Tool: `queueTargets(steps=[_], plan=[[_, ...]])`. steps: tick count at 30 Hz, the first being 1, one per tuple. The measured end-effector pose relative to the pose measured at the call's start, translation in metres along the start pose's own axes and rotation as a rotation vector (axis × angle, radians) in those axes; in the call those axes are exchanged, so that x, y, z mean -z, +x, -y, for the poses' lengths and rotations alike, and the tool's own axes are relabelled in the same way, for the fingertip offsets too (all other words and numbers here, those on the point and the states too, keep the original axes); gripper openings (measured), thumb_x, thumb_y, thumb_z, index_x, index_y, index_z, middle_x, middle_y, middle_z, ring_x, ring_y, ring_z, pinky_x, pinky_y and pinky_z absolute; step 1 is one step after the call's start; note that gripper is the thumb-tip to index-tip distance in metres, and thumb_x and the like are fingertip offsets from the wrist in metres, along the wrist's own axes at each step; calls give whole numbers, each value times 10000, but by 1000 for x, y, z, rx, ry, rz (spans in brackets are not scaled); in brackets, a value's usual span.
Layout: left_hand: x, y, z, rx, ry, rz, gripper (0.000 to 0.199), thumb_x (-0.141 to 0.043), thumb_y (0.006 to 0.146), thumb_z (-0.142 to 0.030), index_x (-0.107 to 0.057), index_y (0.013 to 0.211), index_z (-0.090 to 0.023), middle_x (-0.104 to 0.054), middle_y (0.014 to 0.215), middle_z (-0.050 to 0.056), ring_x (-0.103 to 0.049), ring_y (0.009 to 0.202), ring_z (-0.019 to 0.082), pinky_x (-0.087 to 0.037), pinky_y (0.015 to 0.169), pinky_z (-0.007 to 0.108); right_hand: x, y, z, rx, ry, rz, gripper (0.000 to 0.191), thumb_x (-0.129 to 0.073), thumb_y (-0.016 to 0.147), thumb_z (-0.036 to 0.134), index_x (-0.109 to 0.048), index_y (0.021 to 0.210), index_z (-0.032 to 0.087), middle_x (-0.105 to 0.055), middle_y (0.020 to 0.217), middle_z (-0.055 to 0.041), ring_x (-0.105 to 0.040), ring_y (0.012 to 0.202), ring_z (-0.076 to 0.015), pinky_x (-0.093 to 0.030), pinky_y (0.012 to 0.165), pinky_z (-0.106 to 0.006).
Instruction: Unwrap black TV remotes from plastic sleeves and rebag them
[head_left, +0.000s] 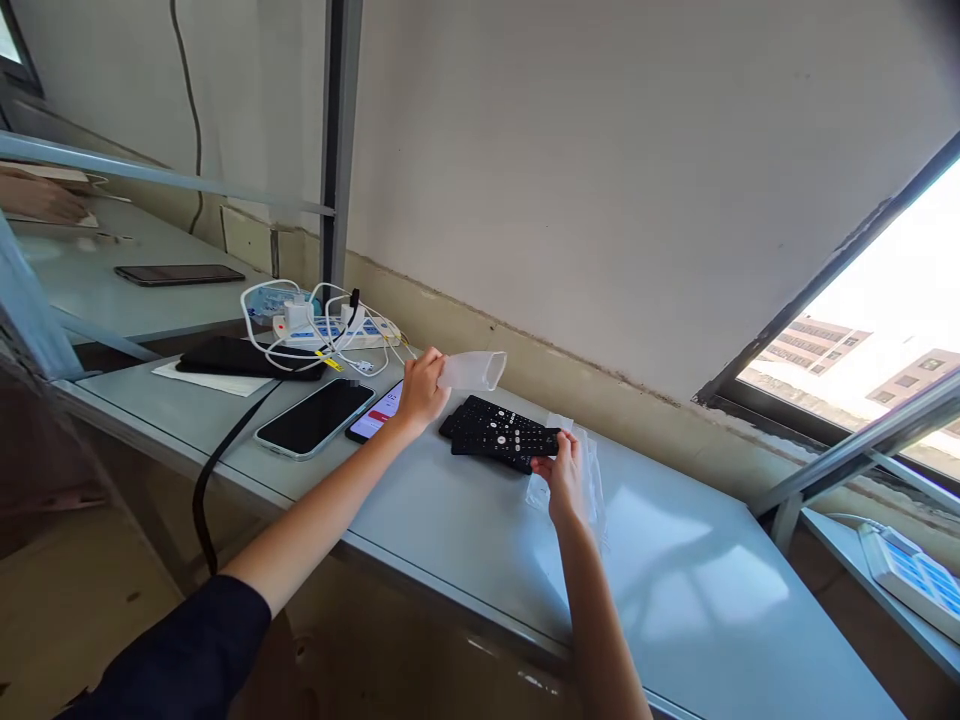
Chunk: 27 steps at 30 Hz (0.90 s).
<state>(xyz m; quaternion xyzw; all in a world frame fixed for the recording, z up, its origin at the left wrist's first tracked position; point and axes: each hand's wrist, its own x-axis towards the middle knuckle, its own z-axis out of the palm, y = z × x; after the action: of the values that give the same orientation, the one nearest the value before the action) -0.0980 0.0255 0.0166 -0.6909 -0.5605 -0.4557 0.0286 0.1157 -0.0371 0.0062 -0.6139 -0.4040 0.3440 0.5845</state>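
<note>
My left hand (424,390) is closed on a translucent plastic sleeve (474,371), held up above the table with its wider end pointing right. My right hand (562,470) grips the right end of a black remote control (506,440). Under and behind that one lie more black remotes (484,408), partly covered, so I cannot tell how many. Clear plastic bags (592,480) lie on the table beside and beneath my right hand. Below my left wrist, a phone with a lit screen (375,420) is partly hidden by my arm.
A dark-screened phone (315,418) lies left of my arm. Behind it are a power strip (382,333) with tangled white cables, a black pouch-like item (225,355) and a black strap (206,490) over the edge. Another person's hand (41,195) is at far left. Metal frame posts (341,140) divide the tables.
</note>
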Motion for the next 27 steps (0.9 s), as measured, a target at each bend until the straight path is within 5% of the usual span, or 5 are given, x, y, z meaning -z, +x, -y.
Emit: queueTargets(steps=[6, 11, 20, 27], plan=[[-4, -7, -15, -26, 179, 317, 329, -347, 893, -230, -639, 745, -197, -657, 782, 66, -628, 773, 217, -417, 674, 302, 2, -4, 2, 74, -56, 213, 350, -531, 767, 479, -655, 962, 216, -635, 662, -5, -624, 505, -155, -518, 520, -295], [-8, -13, -21, 8, 281, 457, 408, -292, 968, -314, -670, 878, -186, -680, 937, 81, -661, 802, 212, -423, 660, 283, 8, -5, -2, 72, -136, 282, 289, -745, 576, 369, -715, 786, 172, -624, 600, 5, -619, 517, -139, -516, 496, -251], [-15, -15, -17, -44, 279, 390, 333, -339, 955, -284, -653, 881, -202, -634, 922, 49, -645, 733, 174, -421, 618, 267, 21, -4, 3, -55, -318, 319, 144, -781, 542, 262, -697, 626, 181, -625, 529, 12, -559, 399, -117, -507, 419, -252], [-13, -14, -19, -70, 69, 275, 324, -324, 948, -278, -614, 819, -217, -588, 894, 18, -611, 771, 156, -442, 669, 255, 21, -8, 3, -41, -408, 267, 149, -768, 528, 265, -641, 496, 196, -567, 424, 19, -529, 353, -121, -426, 351, -227]])
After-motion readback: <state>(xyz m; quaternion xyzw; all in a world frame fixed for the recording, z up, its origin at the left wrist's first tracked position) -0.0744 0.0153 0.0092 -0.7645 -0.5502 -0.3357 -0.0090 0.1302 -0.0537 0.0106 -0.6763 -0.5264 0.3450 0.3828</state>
